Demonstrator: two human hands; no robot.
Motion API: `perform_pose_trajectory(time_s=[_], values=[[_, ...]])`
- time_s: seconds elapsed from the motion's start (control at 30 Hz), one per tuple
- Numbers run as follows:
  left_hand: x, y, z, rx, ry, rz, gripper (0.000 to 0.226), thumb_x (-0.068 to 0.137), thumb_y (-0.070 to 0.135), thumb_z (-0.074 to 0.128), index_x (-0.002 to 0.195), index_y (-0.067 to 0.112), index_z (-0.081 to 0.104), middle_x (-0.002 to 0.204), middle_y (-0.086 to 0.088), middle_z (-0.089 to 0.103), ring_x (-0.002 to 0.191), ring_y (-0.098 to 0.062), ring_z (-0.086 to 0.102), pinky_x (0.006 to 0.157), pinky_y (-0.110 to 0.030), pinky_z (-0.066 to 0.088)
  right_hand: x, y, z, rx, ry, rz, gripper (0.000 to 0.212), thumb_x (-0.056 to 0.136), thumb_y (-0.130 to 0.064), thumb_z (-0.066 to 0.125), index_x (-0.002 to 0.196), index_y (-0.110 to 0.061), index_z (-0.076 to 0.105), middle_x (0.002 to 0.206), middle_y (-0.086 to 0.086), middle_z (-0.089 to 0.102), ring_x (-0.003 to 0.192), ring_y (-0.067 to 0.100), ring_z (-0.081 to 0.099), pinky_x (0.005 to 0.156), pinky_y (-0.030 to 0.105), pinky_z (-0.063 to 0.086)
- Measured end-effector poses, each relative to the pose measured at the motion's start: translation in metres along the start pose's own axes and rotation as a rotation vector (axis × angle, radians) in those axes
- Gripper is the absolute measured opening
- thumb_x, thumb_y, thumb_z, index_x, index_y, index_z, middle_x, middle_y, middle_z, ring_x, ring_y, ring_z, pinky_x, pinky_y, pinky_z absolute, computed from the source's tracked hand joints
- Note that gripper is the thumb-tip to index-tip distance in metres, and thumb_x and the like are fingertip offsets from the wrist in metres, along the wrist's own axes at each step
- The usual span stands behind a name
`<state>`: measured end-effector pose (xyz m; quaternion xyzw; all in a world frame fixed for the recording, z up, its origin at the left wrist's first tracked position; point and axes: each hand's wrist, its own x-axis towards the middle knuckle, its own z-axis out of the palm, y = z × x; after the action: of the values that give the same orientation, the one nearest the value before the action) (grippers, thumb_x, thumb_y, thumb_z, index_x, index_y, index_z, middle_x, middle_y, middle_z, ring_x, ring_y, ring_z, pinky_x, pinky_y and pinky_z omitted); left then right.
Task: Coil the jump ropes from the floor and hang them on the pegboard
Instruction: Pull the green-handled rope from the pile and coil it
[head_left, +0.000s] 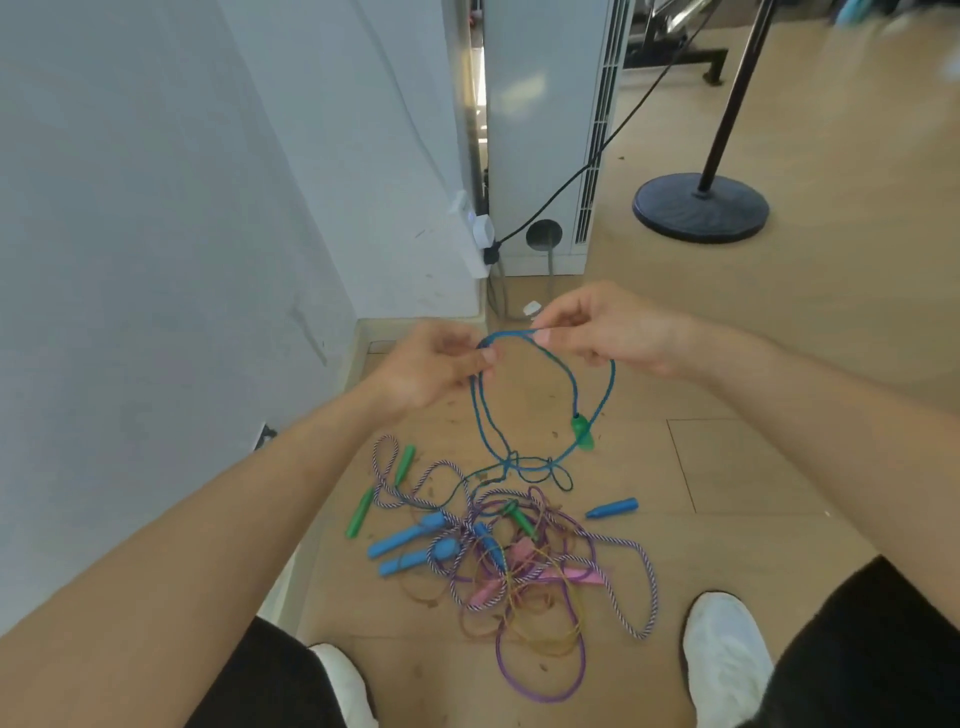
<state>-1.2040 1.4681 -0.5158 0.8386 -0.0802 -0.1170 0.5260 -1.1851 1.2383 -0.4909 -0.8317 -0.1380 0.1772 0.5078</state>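
A blue-green jump rope (602, 410) hangs in loops between my hands above the floor. My left hand (436, 364) pinches its left side. My right hand (597, 327) pinches the top of the loop, a short way to the right. One green handle (583, 431) dangles from the rope on the right. The rope's lower end trails into a tangled pile of jump ropes (519, 561) on the wooden floor, with purple, striped and brownish cords and blue, green and pink handles. No pegboard is in view.
A white wall (156, 234) runs along the left. A power strip (475, 234) with a black cable sits by a white standing unit (550, 130). A black pole on a round base (701, 208) stands at the right. My white shoes (722, 654) flank the pile.
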Motion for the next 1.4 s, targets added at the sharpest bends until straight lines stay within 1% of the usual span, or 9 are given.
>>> perform_pose_trajectory(time_s=[0.1,0.2,0.43,0.5,0.77,0.93,1.13,1.27,1.4], values=[[-0.001,0.006,-0.013,-0.060,0.096,-0.023,0.024,0.097,0.018,0.063,0.106,-0.003,0.070,0.072,0.001,0.065,0.060,-0.007,0.059,0.064,-0.023,0.054,-0.006,0.010,-0.008,-0.191,0.049,0.001,0.008,0.092,-0.015,0.071,0.094,-0.008,0.074,0.070,0.001,0.058,0.053,-0.001,0.047,0.056,0.010,0.040],[-0.003,0.004,-0.024,-0.129,0.115,-0.098,0.022,0.096,0.024,0.064,0.106,0.007,0.075,0.068,0.003,0.060,0.058,-0.006,0.056,0.057,-0.017,0.050,-0.009,0.016,-0.011,-0.088,0.124,0.053,0.008,0.094,-0.004,0.064,0.099,-0.005,0.069,0.072,0.007,0.057,0.057,0.012,0.053,0.052,0.017,0.046],[-0.009,0.000,-0.040,-0.509,0.107,-0.251,0.022,0.091,0.028,0.061,0.102,0.012,0.072,0.093,-0.003,0.073,0.088,-0.020,0.069,0.094,-0.037,0.053,-0.019,0.000,0.003,0.249,-0.057,0.095,0.013,0.094,-0.010,0.064,0.103,-0.001,0.068,0.072,0.006,0.059,0.062,0.019,0.056,0.065,0.031,0.048],[-0.010,0.001,-0.041,-0.581,0.114,-0.277,0.024,0.095,0.028,0.056,0.104,0.013,0.072,0.098,-0.005,0.075,0.089,-0.021,0.071,0.089,-0.035,0.055,-0.020,-0.003,0.009,0.215,-0.076,0.089,0.015,0.095,-0.008,0.062,0.106,-0.001,0.068,0.069,0.005,0.057,0.060,0.018,0.054,0.064,0.031,0.046],[-0.011,0.006,-0.035,-0.561,0.122,-0.301,0.019,0.097,0.024,0.058,0.103,0.017,0.074,0.087,0.003,0.072,0.073,-0.011,0.063,0.076,-0.026,0.050,-0.012,0.001,0.006,0.236,0.191,0.151,0.014,0.096,-0.014,0.059,0.101,-0.012,0.072,0.057,-0.005,0.046,0.042,0.008,0.030,0.052,0.029,0.017],[-0.014,0.004,-0.036,-0.257,0.072,-0.250,0.018,0.093,0.016,0.063,0.097,0.003,0.076,0.073,-0.003,0.063,0.061,-0.014,0.052,0.067,-0.025,0.049,-0.011,-0.011,-0.006,0.457,0.233,0.202,0.018,0.098,-0.028,0.058,0.087,-0.017,0.065,0.060,-0.005,0.042,0.043,0.007,0.029,0.046,0.023,0.020],[-0.011,-0.008,-0.033,-0.060,0.379,-0.189,0.018,0.095,0.011,0.063,0.079,0.004,0.069,0.066,-0.009,0.063,0.049,-0.020,0.053,0.057,-0.029,0.048,-0.013,-0.024,-0.004,0.513,0.028,0.151,0.018,0.100,-0.027,0.057,0.086,-0.017,0.063,0.057,-0.007,0.037,0.049,0.009,0.030,0.061,0.026,0.034],[0.000,-0.043,-0.065,0.025,0.654,-0.367,0.014,0.093,0.012,0.058,0.090,0.003,0.069,0.066,-0.007,0.062,0.047,-0.021,0.059,0.065,-0.034,0.059,-0.012,-0.019,0.000,0.364,-0.099,0.137,0.014,0.098,-0.018,0.060,0.104,-0.006,0.065,0.069,0.000,0.054,0.065,0.013,0.055,0.073,0.029,0.051],[-0.002,-0.078,-0.102,0.091,0.933,-0.551,0.022,0.095,0.012,0.052,0.106,-0.001,0.067,0.090,-0.017,0.070,0.052,-0.029,0.067,0.065,-0.046,0.063,-0.006,-0.004,-0.011,0.116,-0.032,0.177,0.013,0.095,-0.015,0.065,0.083,-0.011,0.063,0.066,0.001,0.053,0.067,0.018,0.060,0.086,0.035,0.056]])
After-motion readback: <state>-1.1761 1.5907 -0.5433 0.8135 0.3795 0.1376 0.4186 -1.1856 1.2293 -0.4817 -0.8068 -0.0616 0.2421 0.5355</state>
